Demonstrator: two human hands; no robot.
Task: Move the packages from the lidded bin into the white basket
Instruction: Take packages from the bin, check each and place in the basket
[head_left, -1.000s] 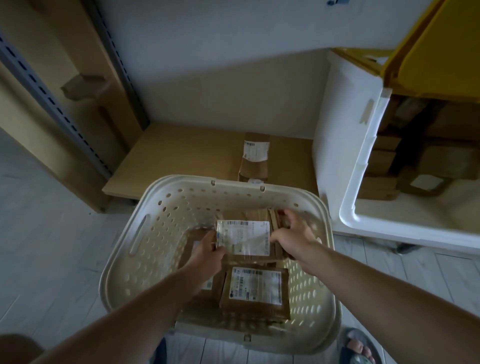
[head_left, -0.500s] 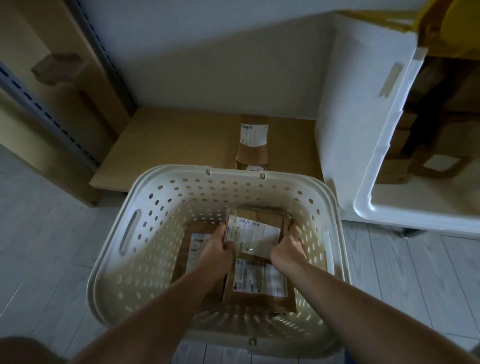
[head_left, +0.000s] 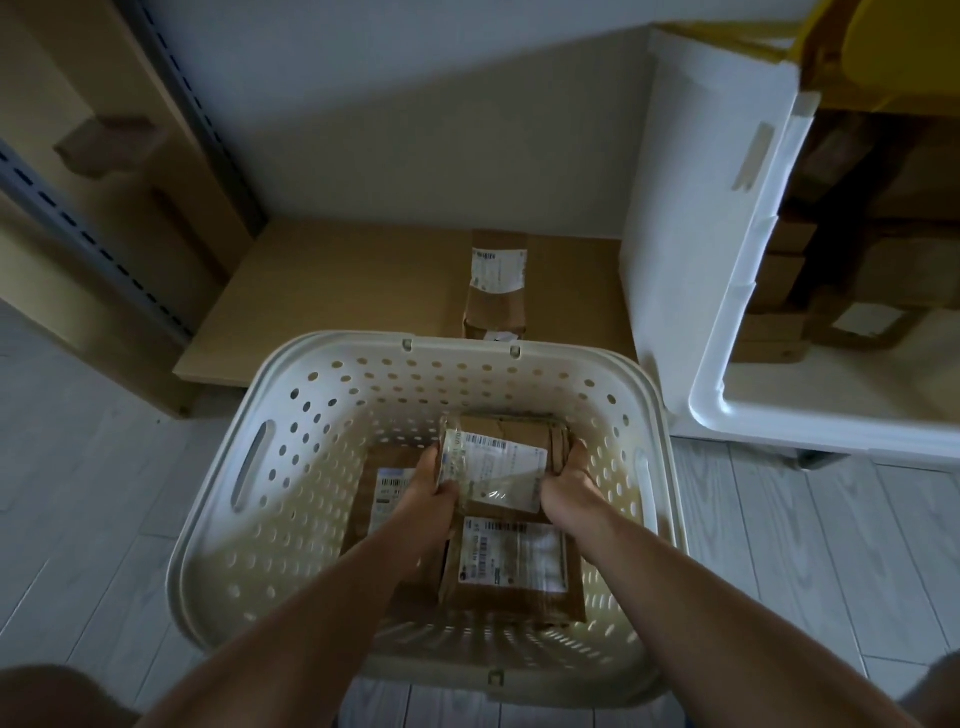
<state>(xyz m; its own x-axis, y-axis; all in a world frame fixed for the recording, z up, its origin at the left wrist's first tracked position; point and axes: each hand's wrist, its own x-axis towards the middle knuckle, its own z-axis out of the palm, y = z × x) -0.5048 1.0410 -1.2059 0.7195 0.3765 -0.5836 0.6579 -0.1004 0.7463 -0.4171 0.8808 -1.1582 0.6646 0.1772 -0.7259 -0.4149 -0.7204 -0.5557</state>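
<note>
Both my hands reach down into the white perforated basket (head_left: 291, 457) on the floor. Between them is a brown cardboard package (head_left: 498, 462) with a white shipping label, low at the basket's far end. My left hand (head_left: 434, 480) grips its left edge and my right hand (head_left: 569, 475) grips its right edge. Two more labelled packages lie flat in the basket: one (head_left: 511, 569) just below the held one, another (head_left: 387, 488) partly hidden under my left hand. At the right stands the white lidded bin (head_left: 727, 395), its yellow lid (head_left: 893, 47) raised, with several brown packages (head_left: 862, 260) inside.
A lone labelled package (head_left: 496, 286) stands on a low wooden shelf board (head_left: 337, 291) behind the basket. A metal shelf upright (head_left: 192, 104) and wooden panels rise at the left. Grey plank floor (head_left: 93, 519) surrounds the basket.
My hands have lowered the package from above the basket's middle down to its far end. The view has shifted closer and downward, so the basket looks larger.
</note>
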